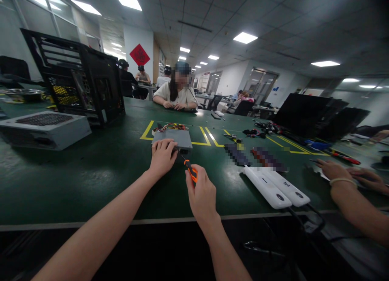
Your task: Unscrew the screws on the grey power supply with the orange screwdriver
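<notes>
A small grey metal computer power supply [180, 137] lies on the green tabletop in front of me, its coloured wires [174, 127] bunched along the far side. My left hand [163, 154] grips its near left corner, fingers over the top and thumb down by the front face. In my right hand [202, 192] is an orange and black screwdriver [190, 170], held by the handle. Its shaft points at the front face of the power supply, near the socket. Whether the tip touches a screw is too small to tell.
A black computer case [88, 78] and a larger grey power supply [45, 129] stand left. White handheld devices [275, 186] with cables lie right, near a neighbour's hands [337, 171]. Black monitors [306, 115] and loose cables [267, 127] are farther right. A person [176, 90] sits opposite.
</notes>
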Tool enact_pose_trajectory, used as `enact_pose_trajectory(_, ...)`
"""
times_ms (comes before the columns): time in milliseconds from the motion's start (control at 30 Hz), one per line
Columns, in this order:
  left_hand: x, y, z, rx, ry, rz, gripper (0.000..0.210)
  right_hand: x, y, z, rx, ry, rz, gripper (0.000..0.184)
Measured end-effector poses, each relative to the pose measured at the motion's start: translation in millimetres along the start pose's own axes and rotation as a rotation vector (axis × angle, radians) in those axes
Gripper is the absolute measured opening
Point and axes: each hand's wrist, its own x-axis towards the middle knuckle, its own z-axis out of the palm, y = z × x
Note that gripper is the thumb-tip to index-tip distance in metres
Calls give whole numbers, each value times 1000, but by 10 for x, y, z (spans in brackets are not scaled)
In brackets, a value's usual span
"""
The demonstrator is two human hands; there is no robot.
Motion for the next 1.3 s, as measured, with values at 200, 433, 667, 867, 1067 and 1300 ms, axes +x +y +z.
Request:
enact_pose_trajectory(200, -6, -10, 8, 33, 7, 13, 26, -74, 132, -11, 172, 92, 41, 20)
enact_pose_trajectory(433, 0, -19, -56, -10, 3, 12, 28, -130, 304, -53, 477, 414, 251, 19)
enact_pose_trajectory(667, -24, -123, -256, -143, -116, -42, 23, -178, 246, -83, 515, 540, 294, 16)
enact_pose_trajectory(867, -100, -122, -86, -48, -530, 44, 25, -145, 268, -104, 577, 534, 395, 18)
enact_pose_trajectory(1067, -141, -122, 37, -16, -541, 47, 29, -142, 292, -118, 612, 498, 439, 19)
enact_pose_trajectory(1300, -123, -135, 48, -133, -580, -40, 20, -141, 281, -130, 614, 478, 436, 19)
